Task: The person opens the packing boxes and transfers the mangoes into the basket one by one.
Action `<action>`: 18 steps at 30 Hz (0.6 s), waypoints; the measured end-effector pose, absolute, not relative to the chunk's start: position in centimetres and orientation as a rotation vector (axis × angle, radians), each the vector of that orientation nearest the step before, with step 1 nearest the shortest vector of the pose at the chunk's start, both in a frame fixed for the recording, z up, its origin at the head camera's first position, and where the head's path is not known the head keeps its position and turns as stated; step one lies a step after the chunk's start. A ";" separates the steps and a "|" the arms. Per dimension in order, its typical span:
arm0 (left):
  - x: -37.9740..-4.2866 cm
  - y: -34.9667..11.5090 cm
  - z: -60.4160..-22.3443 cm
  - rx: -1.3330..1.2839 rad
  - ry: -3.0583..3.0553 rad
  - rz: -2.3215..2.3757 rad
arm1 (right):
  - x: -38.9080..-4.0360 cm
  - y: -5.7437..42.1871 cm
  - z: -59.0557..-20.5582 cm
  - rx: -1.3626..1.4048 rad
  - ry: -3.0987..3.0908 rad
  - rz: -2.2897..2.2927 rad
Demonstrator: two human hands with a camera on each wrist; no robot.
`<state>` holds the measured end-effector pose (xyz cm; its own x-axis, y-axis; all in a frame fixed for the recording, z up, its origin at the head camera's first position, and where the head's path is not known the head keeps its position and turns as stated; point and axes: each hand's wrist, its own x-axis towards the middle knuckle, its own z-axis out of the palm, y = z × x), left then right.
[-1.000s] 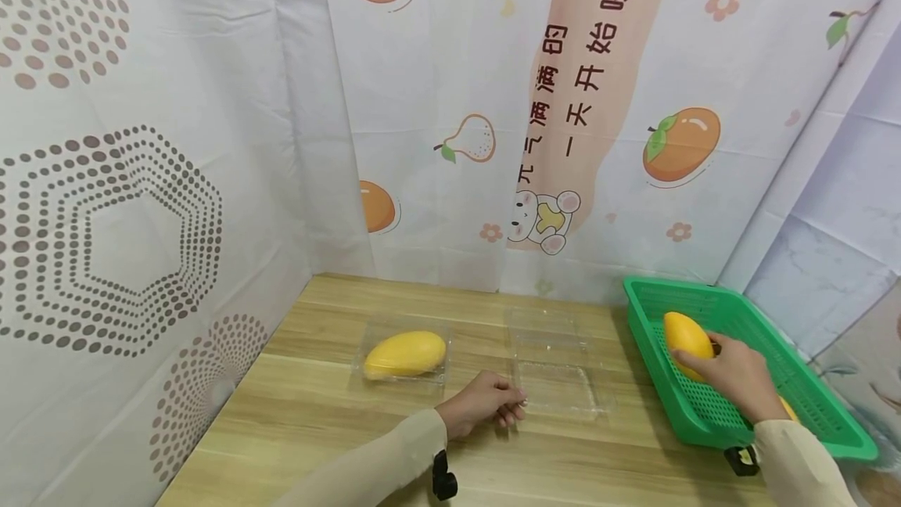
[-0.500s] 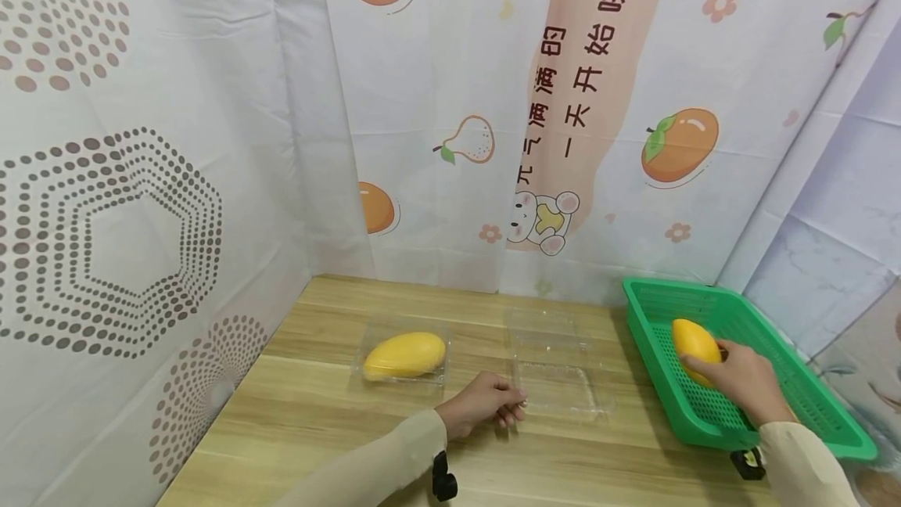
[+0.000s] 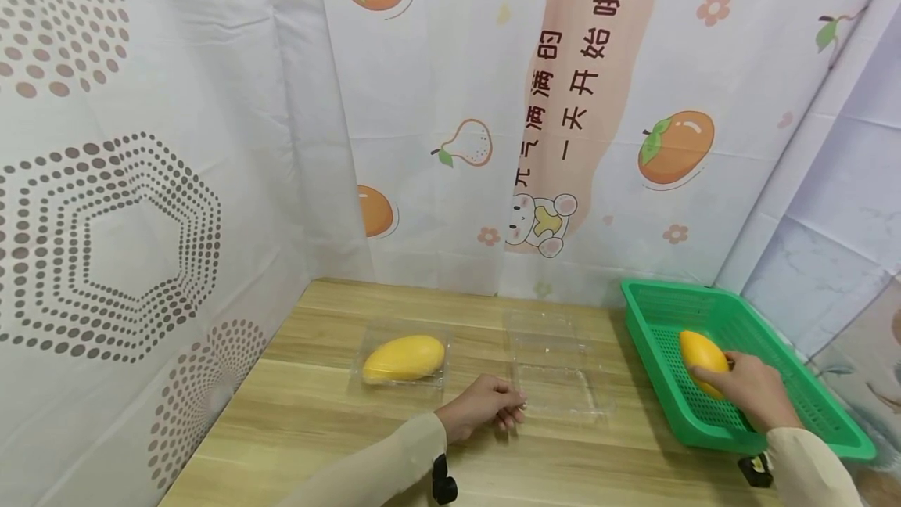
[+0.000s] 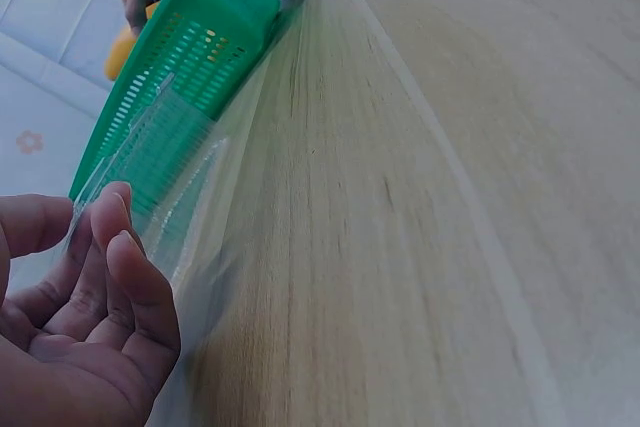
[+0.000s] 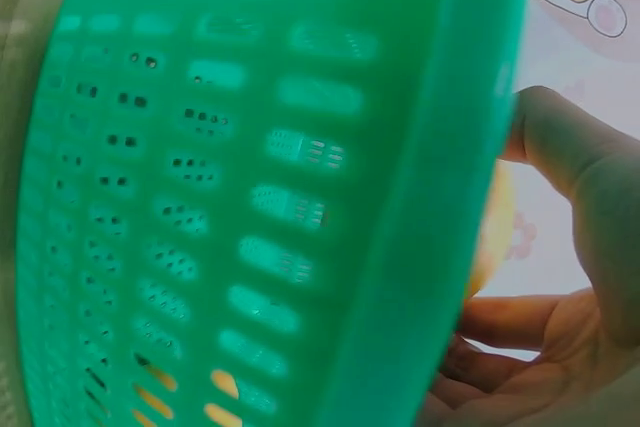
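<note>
My right hand (image 3: 759, 390) grips a yellow mango (image 3: 702, 362) over the inside of the green basket (image 3: 823, 421). In the right wrist view the basket's slotted wall (image 5: 400, 197) hides most of that mango. My left hand (image 3: 482, 405) pinches the near-left edge of an open clear plastic box (image 3: 556, 390) lying on the table. The left wrist view shows thumb and fingertips on the box's thin edge (image 4: 85, 209). Further left, another yellow mango (image 3: 404, 358) lies in a second clear box (image 3: 357, 366).
The wooden table (image 3: 281, 429) ends at a printed curtain (image 3: 422, 257) behind and a dotted curtain (image 3: 267, 272) on the left. Through slots low in the basket wall, more yellow fruit (image 5: 225, 384) shows in the right wrist view.
My right hand has carried the mango a little to the right and lower within the basket. The left hand stays at the box's edge.
</note>
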<state>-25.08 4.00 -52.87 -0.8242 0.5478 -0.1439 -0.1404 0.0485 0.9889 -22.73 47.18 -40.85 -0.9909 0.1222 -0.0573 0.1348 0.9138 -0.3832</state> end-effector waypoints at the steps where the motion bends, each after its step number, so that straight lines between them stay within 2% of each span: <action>1: -25.1 4.0 -52.9 0.408 1.836 1.829 | -22.7 47.3 -40.9 0.202 3.039 -0.608; 18: -25.3 4.0 -53.0 0.407 1.826 1.837 | -22.3 48.9 -42.8 0.240 2.995 -0.574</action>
<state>-25.27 4.01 -53.00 -0.8229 0.5499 -0.1429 -0.1463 0.0380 0.9885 -22.26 48.93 -42.80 -0.9843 0.1376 -0.1105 0.1687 0.9175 -0.3602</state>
